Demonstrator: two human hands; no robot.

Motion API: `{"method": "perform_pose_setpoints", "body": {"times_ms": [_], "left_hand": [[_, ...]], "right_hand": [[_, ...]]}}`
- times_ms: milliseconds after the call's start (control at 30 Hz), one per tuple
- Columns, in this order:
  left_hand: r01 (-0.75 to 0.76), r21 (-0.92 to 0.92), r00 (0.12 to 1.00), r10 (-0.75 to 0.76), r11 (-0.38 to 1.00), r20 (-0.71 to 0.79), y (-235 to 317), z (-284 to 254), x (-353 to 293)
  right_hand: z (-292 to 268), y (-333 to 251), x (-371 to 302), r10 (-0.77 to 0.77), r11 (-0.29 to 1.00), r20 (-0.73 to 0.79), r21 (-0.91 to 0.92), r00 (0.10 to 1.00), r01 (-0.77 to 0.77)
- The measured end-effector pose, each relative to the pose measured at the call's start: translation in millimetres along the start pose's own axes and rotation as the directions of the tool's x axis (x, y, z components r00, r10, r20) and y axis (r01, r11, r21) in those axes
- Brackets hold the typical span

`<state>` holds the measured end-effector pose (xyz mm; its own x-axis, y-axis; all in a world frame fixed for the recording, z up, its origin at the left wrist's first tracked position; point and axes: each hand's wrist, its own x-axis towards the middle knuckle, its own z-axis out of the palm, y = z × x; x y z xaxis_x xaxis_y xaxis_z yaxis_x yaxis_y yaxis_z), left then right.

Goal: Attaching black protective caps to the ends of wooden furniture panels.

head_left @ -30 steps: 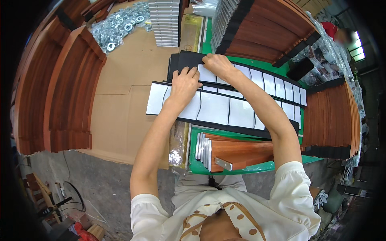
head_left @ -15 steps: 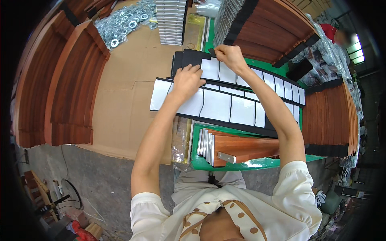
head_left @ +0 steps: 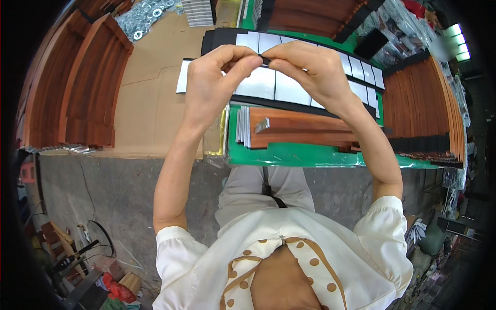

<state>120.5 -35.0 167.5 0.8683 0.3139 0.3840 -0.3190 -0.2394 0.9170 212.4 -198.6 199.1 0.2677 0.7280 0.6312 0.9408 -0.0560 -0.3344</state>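
My left hand (head_left: pixel 211 77) and my right hand (head_left: pixel 318 72) meet over the table, both closed in a pinch. Between their fingertips is a small black strip (head_left: pixel 266 61), mostly hidden by the fingers. Below and behind them lie black sheets topped with white rectangles, in a near row (head_left: pixel 293 88) and a far row (head_left: pixel 356 66). Thin black lines divide the white pieces. Bare black sheet (head_left: pixel 223 39) shows at the far left end of the rows.
Reddish-brown boards (head_left: pixel 305 126) with a metal piece (head_left: pixel 263 125) lie near the green table edge. More board stacks stand left (head_left: pixel 93 88), right (head_left: pixel 416 108) and at the back (head_left: pixel 318 18). Bagged metal rings (head_left: pixel 147 18) sit on the cardboard (head_left: pixel 150 108).
My right hand has come back from the far row's edge with the black strip. My left hand has lifted off the sheets, and both now pinch together nearer to me. The view has shifted.
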Motion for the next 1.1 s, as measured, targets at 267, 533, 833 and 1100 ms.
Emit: {"method": "perform_pose_setpoints", "body": {"times_ms": [267,533,833,1100], "left_hand": [[-0.313,0.185,0.949,0.300,0.932,0.095,35.3,8.9,-59.7],[-0.158,0.107,0.986,0.152,0.982,0.064,13.3,10.2,-84.0],[-0.057,0.152,0.991,0.037,0.987,0.128,-14.2,23.7,-88.7],[-0.024,0.111,0.994,0.012,0.994,0.108,-13.9,25.5,-88.1]], "right_hand": [[-14.7,-63.8,-47.7,0.102,0.987,-0.064,0.128,0.993,-0.093],[-8.2,-68.1,-78.0,0.384,0.915,-0.085,0.167,0.919,-0.367],[2.3,-58.5,-82.8,0.278,0.961,0.006,-0.014,0.961,-0.278],[5.8,-59.5,-82.7,0.381,0.923,0.036,0.044,0.924,-0.382]]}}
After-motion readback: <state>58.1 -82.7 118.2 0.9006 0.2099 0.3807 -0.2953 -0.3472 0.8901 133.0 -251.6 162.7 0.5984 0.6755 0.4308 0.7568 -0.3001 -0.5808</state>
